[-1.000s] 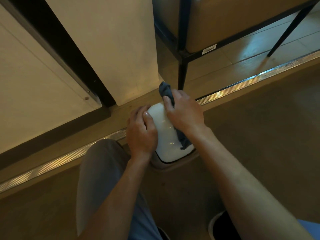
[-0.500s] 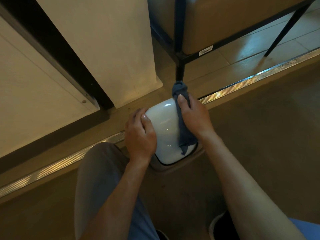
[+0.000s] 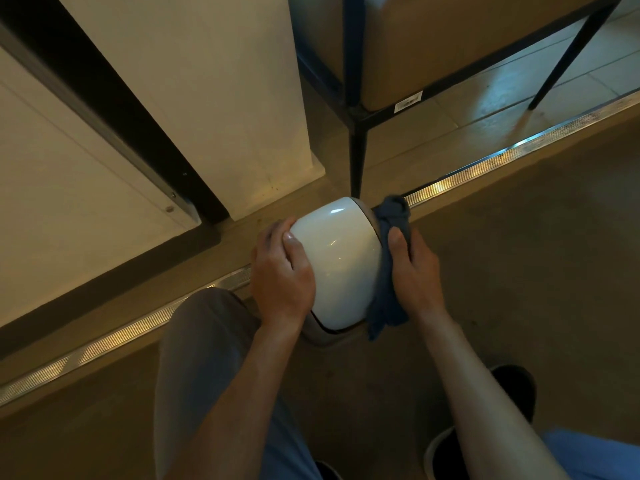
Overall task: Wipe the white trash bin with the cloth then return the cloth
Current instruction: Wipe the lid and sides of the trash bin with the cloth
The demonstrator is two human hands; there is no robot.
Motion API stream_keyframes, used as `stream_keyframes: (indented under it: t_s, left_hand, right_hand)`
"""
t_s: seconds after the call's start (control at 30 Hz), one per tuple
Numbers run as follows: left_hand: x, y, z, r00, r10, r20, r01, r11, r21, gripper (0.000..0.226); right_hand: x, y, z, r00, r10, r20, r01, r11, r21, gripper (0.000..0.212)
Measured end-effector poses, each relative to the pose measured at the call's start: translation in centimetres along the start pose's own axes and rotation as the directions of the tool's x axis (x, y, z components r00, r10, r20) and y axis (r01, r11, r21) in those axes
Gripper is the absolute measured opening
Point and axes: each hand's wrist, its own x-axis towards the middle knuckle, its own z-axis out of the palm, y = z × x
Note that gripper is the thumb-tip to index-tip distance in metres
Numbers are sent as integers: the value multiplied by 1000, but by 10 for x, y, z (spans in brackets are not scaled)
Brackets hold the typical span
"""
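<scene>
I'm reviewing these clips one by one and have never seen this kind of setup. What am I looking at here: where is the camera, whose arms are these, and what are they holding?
There is no machine here. The camera is worn on a person's head and looks down, so the two bare arms entering from the bottom are the wearer's own, and so are the knee and shoes. The white trash bin stands on the floor beside a metal floor strip, seen from above, so you mainly see its glossy domed lid. The left hand grips the bin's left side. The right hand presses a dark blue cloth against the bin's right side. Behind stand a black-framed rack and a pale wall panel.
</scene>
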Motion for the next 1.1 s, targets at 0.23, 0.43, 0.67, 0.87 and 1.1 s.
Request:
stream_keyframes:
  t_s: [0.23, 0.43, 0.67, 0.87, 1.1]
  left_hand:
    - [0, 2, 0, 1000, -10, -5, 10, 1000, 0, 41]
    - [1, 0, 2, 1000, -16, -9, 16, 1000, 7, 42]
    - [0, 0, 1, 1000, -11, 2, 11, 1000, 18, 40]
    - [2, -1, 2, 1000, -2, 10, 2, 1000, 2, 43]
    - [3, 1, 1, 1000, -12, -2, 12, 998, -63, 47]
  right_hand:
    - [73, -48, 3, 945, 45, 324, 18, 982, -190, 27]
    - [15, -28, 10, 986, -82, 144, 97, 990, -102, 17]
    - [13, -24, -1, 991, 88, 97, -84, 996, -41, 25]
    - [78, -57, 5, 920, 63, 386, 28, 974, -225, 27]
    - [22, -43, 42, 875, -327, 357, 473, 733, -489, 45]
